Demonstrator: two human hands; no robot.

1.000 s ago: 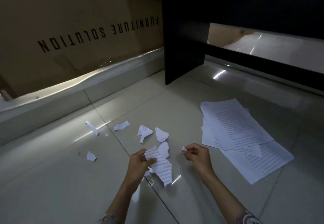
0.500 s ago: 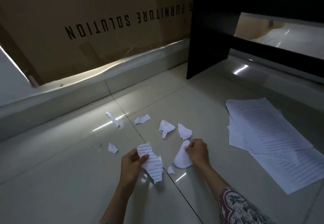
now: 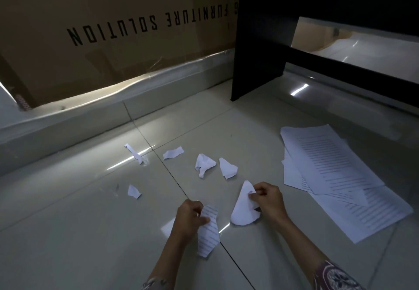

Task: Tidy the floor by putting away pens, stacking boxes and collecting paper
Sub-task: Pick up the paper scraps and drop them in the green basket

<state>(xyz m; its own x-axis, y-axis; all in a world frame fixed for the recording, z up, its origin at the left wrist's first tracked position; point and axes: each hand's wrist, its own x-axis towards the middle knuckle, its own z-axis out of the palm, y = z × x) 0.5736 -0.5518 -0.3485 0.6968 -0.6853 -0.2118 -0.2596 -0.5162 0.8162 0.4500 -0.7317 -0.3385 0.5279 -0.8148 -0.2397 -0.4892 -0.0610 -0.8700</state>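
A head-worn camera looks down at a glossy pale tiled floor [image 3: 68, 233] in a dim room. Two bare forearms reach in from the bottom edge. The left hand [image 3: 189, 216] curls its fingers and thumb round a torn strip of printed paper [image 3: 207, 233], which hangs down from the grip toward the floor. The right hand [image 3: 268, 200] pinches the upper edge of a rounded white scrap [image 3: 243, 210], whose lower edge seems to touch the tile. The two hands are near each other but apart.

Beyond the hands, more torn scraps lie scattered on the floor: a crumpled piece [image 3: 204, 165], a pointed piece [image 3: 227, 167] just beside it, a small flat piece [image 3: 173, 153] farther left, a thin strip [image 3: 135, 152] near a bright reflection, and a small bit [image 3: 133, 191] alone on the left. To the right, well apart from the scraps, lies a loose pile of printed sheets [image 3: 335, 176], fanned unevenly.

A large cardboard box [image 3: 113, 29] printed upside down with "FURNITURE SOLUTION" leans along the back wall. A dark piece of furniture [image 3: 260, 51] stands on the right.
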